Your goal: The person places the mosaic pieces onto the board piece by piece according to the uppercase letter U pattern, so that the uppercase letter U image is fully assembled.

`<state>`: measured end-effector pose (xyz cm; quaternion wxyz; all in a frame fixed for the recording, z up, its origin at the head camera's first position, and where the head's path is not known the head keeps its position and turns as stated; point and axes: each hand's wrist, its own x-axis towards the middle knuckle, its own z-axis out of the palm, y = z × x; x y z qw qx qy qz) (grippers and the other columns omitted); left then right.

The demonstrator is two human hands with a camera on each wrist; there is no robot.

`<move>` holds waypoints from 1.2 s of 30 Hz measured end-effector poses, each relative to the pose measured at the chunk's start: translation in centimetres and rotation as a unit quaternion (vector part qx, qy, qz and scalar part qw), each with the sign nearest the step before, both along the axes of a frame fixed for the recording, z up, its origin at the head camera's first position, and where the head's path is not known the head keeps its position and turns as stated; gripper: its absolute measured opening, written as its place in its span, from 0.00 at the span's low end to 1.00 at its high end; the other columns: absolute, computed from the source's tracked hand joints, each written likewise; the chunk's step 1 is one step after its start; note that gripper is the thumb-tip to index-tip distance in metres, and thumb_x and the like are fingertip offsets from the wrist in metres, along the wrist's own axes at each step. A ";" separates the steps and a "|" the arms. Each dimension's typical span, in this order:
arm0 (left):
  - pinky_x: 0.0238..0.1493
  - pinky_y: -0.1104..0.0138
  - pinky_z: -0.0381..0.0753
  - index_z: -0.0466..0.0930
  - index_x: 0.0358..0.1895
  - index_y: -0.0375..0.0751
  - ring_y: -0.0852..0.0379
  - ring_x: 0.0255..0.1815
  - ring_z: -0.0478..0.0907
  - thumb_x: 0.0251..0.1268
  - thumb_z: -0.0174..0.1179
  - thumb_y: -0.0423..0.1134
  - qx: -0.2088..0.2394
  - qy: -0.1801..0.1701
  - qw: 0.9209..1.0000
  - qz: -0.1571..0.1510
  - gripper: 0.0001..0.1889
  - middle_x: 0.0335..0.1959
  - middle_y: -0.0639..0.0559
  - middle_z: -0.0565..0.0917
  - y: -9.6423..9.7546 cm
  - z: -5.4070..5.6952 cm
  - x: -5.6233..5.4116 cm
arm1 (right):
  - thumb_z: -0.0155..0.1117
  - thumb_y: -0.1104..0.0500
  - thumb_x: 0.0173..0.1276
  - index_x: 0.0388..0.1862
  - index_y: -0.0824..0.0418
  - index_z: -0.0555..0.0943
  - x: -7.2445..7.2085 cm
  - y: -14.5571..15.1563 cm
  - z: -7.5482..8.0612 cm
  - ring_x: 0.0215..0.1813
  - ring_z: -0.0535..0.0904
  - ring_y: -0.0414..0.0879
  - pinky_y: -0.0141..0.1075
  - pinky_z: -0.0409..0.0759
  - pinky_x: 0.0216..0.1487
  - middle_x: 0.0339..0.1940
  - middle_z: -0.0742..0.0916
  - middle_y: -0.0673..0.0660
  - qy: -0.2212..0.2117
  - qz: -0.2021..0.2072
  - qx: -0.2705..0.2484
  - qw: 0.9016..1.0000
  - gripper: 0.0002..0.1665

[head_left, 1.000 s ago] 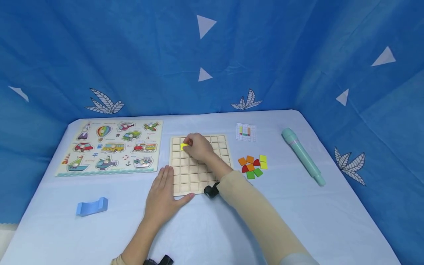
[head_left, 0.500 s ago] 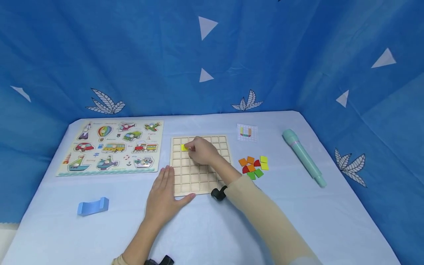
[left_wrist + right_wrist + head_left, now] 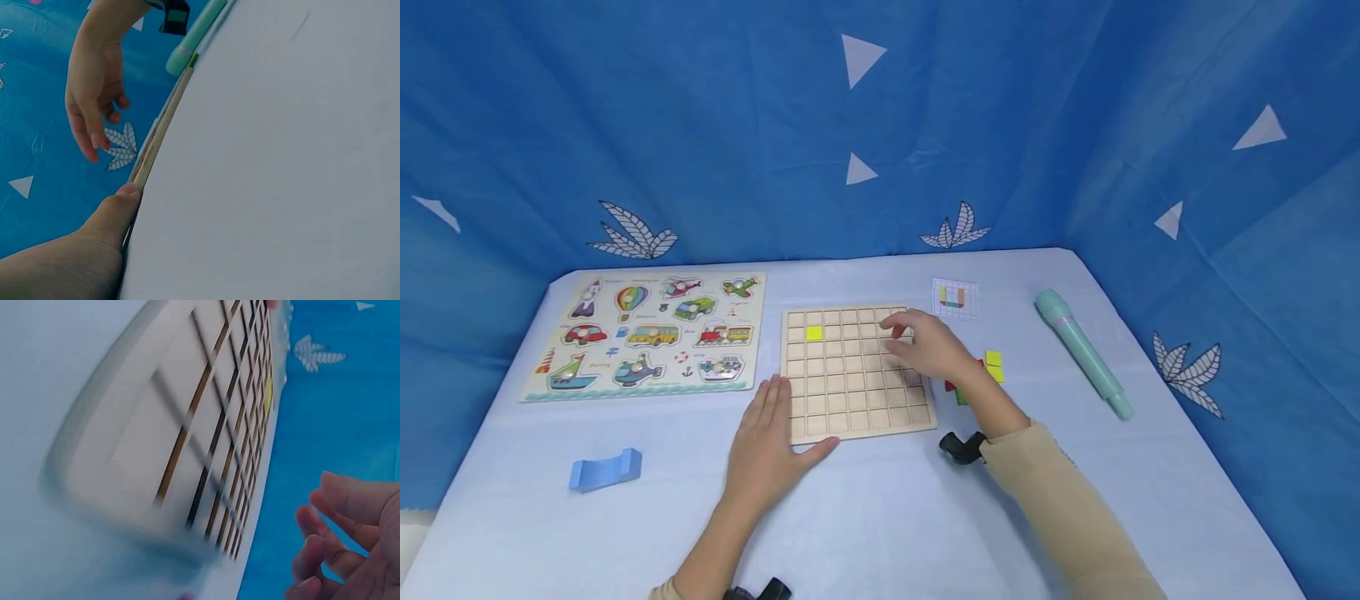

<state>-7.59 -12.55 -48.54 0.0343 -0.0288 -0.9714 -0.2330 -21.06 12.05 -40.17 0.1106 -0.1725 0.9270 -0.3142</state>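
A wooden grid board [image 3: 846, 383] lies mid-table, with one yellow square tile [image 3: 814, 332] in a cell near its upper left. My left hand [image 3: 765, 446] rests flat along the board's left edge, its thumb at the near edge, as the left wrist view also shows. Over the board's right side hovers my right hand [image 3: 928, 343], fingers loosely bent and nothing between them. In the right wrist view its fingers [image 3: 340, 500] are apart from the board. Loose yellow tiles [image 3: 994, 365] lie right of the board; my right hand and wrist partly hide the red and green ones.
A small pattern card [image 3: 955, 298] with a U shape lies behind the right hand. A vehicle puzzle board [image 3: 647, 335] is at left, a blue curved block [image 3: 606, 471] at front left. A mint toy microphone [image 3: 1084, 354] lies at right. Blue curtain surrounds the table.
My right hand has let go of the yellow tile, leaving it in its cell, and moved right across the board toward the loose tiles. My left hand has stayed in place.
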 end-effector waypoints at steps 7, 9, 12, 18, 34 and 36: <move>0.81 0.50 0.49 0.49 0.78 0.30 0.40 0.82 0.46 0.51 0.58 0.77 0.000 0.004 1.000 -0.001 0.64 0.80 0.35 0.52 -0.1 -0.2 0.0 | 0.65 0.54 0.71 0.63 0.55 0.78 -0.2 6.8 -1.1 0.40 0.76 0.51 0.35 0.81 0.36 0.52 0.82 0.56 -0.026 -0.065 0.031 0.997 0.23; 0.81 0.50 0.49 0.49 0.78 0.30 0.39 0.82 0.45 0.51 0.58 0.78 -0.001 0.004 1.000 -0.001 0.64 0.80 0.36 0.52 0.0 -0.3 0.0 | 0.65 0.54 0.70 0.64 0.55 0.77 -0.2 8.6 -1.5 0.46 0.76 0.53 0.38 0.83 0.44 0.56 0.80 0.58 -0.034 -0.087 0.036 0.995 0.24; 0.81 0.50 0.49 0.49 0.78 0.30 0.40 0.82 0.45 0.51 0.58 0.78 -0.004 0.003 1.000 -0.001 0.64 0.80 0.36 0.52 0.0 -0.3 0.0 | 0.65 0.54 0.70 0.67 0.55 0.75 -0.1 10.9 -2.0 0.55 0.74 0.57 0.48 0.83 0.56 0.61 0.76 0.61 -0.047 -0.105 0.041 0.993 0.27; 0.81 0.50 0.48 0.48 0.78 0.30 0.40 0.83 0.45 0.51 0.57 0.78 -0.003 0.004 1.000 -0.001 0.64 0.80 0.36 0.51 0.0 -0.3 0.0 | 0.65 0.54 0.69 0.68 0.57 0.72 0.1 14.2 -3.0 0.66 0.67 0.61 0.60 0.73 0.68 0.66 0.71 0.64 -0.067 -0.115 0.053 0.990 0.30; 0.81 0.50 0.48 0.49 0.78 0.30 0.40 0.83 0.44 0.52 0.58 0.77 -0.005 0.004 1.000 0.000 0.63 0.80 0.36 0.51 -0.1 -0.2 0.0 | 0.68 0.54 0.68 0.52 0.60 0.83 0.7 15.8 -4.2 0.50 0.74 0.55 0.41 0.78 0.48 0.51 0.81 0.61 -0.045 -0.162 0.035 0.985 0.17; 0.81 0.50 0.48 0.49 0.78 0.30 0.40 0.83 0.44 0.52 0.57 0.78 -0.006 0.005 1.000 -0.001 0.63 0.80 0.36 0.51 0.0 -0.3 0.0 | 0.68 0.54 0.68 0.51 0.60 0.82 0.8 15.9 -4.1 0.47 0.73 0.54 0.38 0.76 0.44 0.48 0.81 0.61 -0.047 -0.165 0.034 0.985 0.16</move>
